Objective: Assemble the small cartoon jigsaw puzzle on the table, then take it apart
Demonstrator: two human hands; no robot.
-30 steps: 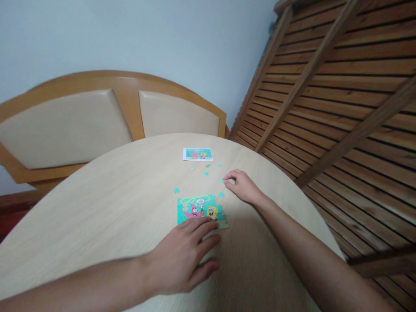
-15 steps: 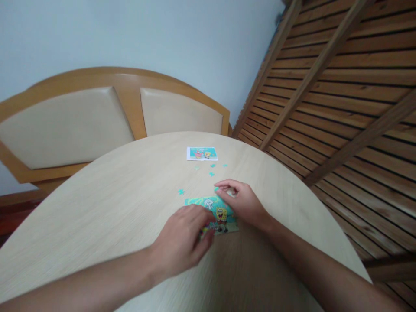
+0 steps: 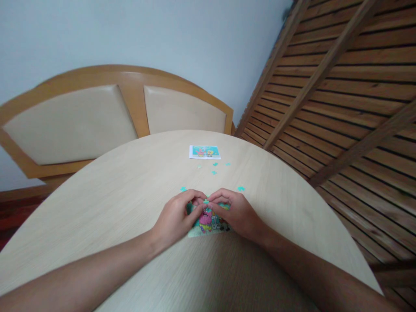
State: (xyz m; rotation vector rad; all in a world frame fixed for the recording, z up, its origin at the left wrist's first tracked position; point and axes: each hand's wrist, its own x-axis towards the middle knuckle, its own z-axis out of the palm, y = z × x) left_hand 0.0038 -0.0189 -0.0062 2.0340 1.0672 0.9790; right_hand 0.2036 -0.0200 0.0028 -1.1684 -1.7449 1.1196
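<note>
A small cartoon jigsaw puzzle [image 3: 208,223], teal with pink and yellow figures, lies on the round pale wooden table [image 3: 130,208]. My left hand [image 3: 175,219] and my right hand [image 3: 238,212] meet over its far edge, fingertips pinched together on a small teal puzzle piece [image 3: 206,201]. Both hands cover the puzzle's sides. Loose teal pieces lie nearby: one [image 3: 183,189] by my left fingers, one [image 3: 241,189] by my right hand, a few [image 3: 214,172] farther off.
A printed reference picture [image 3: 204,152] of the puzzle lies at the table's far side. Behind the table stands a wooden bench back with beige cushions [image 3: 97,117]. A slatted wooden frame [image 3: 341,99] leans at the right.
My right hand came in from the loose pieces to the puzzle's far edge. My left hand slid up from the near edge to meet it, fingers now pinched.
</note>
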